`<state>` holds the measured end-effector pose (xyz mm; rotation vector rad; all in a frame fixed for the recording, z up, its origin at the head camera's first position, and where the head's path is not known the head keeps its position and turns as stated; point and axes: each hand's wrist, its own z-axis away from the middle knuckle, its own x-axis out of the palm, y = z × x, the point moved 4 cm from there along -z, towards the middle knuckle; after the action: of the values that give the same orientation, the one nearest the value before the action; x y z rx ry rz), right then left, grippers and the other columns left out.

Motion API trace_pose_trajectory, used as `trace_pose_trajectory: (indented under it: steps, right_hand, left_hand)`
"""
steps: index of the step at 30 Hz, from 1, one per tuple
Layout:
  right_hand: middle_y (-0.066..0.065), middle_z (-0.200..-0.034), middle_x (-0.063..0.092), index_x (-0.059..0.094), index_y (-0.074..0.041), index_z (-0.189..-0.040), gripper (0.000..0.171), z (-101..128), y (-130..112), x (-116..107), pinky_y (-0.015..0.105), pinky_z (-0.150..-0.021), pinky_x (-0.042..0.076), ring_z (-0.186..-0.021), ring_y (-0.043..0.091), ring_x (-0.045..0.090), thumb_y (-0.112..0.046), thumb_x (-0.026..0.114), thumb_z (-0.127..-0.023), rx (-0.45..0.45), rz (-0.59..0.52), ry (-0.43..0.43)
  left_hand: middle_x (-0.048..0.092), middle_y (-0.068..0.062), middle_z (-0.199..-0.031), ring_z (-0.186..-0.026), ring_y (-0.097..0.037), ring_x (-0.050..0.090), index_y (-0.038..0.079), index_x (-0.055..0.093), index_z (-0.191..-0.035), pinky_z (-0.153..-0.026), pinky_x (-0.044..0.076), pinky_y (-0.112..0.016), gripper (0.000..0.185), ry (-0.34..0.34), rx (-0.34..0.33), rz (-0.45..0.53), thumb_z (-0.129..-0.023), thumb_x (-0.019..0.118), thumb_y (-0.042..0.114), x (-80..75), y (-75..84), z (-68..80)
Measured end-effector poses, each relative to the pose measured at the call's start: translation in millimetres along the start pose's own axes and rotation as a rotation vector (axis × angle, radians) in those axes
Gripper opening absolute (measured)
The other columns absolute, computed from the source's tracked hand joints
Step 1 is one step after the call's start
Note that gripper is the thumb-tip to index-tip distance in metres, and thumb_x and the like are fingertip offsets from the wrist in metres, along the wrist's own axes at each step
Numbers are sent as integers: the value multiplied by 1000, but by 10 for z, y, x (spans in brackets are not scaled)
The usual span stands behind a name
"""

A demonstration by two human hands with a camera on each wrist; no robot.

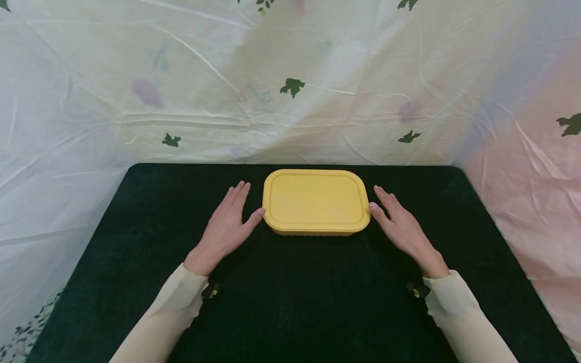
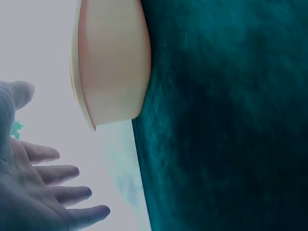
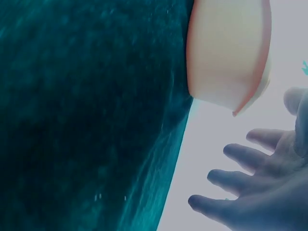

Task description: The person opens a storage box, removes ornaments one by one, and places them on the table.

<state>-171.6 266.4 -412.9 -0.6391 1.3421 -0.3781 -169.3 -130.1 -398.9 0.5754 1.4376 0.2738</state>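
1. Head view: we see a yellow lidded box [image 1: 316, 199] toward the far edge of a dark green table [image 1: 281, 302], in its middle part, lying level with its lid upward. Its long axis runs left to right, roughly parallel to that edge, and its short ends face our hands. Our left hand [image 1: 227, 224] and right hand [image 1: 404, 227] flank it, fingers straight and pointing forward and inward; each thumb tip appears right at the box's rim, neither hand clamped on it.
2. Left wrist view: our left fingers are extended and spread apart. The box appears turned sideways, lid toward the left, running off the top.
3. Right wrist view: our right fingers are likewise spread; the box's lid faces right, a gap showing beside the thumb.
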Motion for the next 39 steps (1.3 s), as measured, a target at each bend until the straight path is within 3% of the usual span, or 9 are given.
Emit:
trace_pose_trajectory:
  steps: [8, 15, 23, 29, 39]
  right_hand:
    - [16, -171, 21, 19, -17, -167, 76, -39, -24, 36, 69, -118, 22, -154, 43, 23, -61, 35, -108, 33, -77, -11]
    - [18, -167, 31, 25, -12, -165, 77, -82, -43, 58, 66, -115, 32, -146, 43, 38, -61, 35, -107, 79, -112, 19]
    - [23, -158, 43, 38, -6, -160, 73, -113, -44, 59, 65, -111, 38, -139, 42, 46, -58, 39, -108, 89, -169, 55]
    - [21, -144, 57, 50, -5, -152, 69, -142, -23, 49, 55, -100, 49, -120, 35, 58, -56, 45, -106, 105, -192, 73]
    - [20, -136, 64, 58, -4, -146, 64, -154, -46, 20, 41, -86, 51, -107, 31, 60, -53, 51, -105, 114, -184, 93]
  left_hand:
    - [30, -17, -167, -152, -35, 32, 8, 28, -164, -120, 30, -58, 70, -1, -23, 187, -108, 49, 46, 79, 44, -94]
    - [50, -14, -147, -126, -30, 56, 6, 43, -157, -103, 51, -50, 59, 37, -49, 347, -107, 53, 37, 148, 6, -186]
    - [60, -12, -128, -112, -27, 58, 8, 55, -148, -95, 52, -45, 49, 61, -102, 429, -106, 57, 33, 169, -16, -250]
    - [64, -12, -119, -103, -26, 58, 7, 62, -142, -86, 50, -40, 44, 62, -119, 441, -104, 61, 29, 171, -16, -270]
    - [67, -11, -119, -99, -25, 60, 10, 64, -142, -79, 52, -36, 42, 65, -137, 470, -104, 63, 27, 171, -23, -274]
